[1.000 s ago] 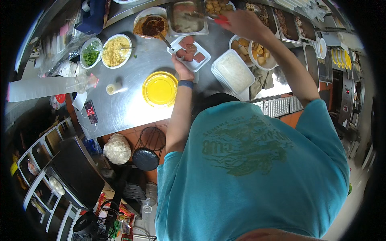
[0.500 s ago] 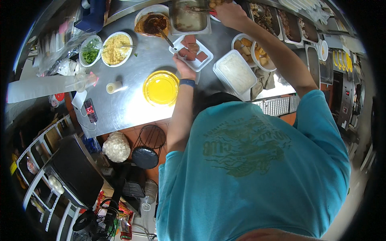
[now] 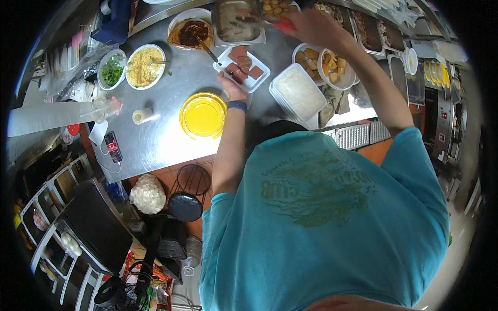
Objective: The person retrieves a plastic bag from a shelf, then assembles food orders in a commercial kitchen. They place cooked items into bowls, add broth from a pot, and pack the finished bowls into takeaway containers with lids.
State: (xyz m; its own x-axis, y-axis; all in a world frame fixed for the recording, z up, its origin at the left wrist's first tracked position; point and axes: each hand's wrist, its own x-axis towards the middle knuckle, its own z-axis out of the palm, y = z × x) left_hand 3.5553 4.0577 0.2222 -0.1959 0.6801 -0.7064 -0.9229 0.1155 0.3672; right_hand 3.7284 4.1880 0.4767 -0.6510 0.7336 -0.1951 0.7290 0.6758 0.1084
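My left hand [image 3: 233,88] grips the near left edge of a white rectangular tray [image 3: 258,83]. Several reddish-brown slabs [image 3: 238,66] lie in that tray. At the far side of the table my right hand [image 3: 313,27] is closed on red-handled tongs [image 3: 285,24], blurred by motion. Their metal end reaches left over a steel pan [image 3: 238,41] of cloudy liquid. Just beyond the tongs' handle is a bowl of brown round pieces [image 3: 278,9]. A bowl of dark red sauce [image 3: 193,35] with a spoon stands left of the pan, the spoon's handle pointing to the tray.
Yellow stacked plates [image 3: 202,115] lie near the table's front edge. To the left are bowls of chopped greens [image 3: 111,70] and minced yellow food [image 3: 146,67], plus a phone [image 3: 113,145]. Stacked white containers [image 3: 300,93] and bowls of chunks [image 3: 334,66] stand right of the tray.
The tongs have swung slightly toward me and to the right, with my right hand. My left hand keeps the tray in about the same place. The whole view has shifted a little.
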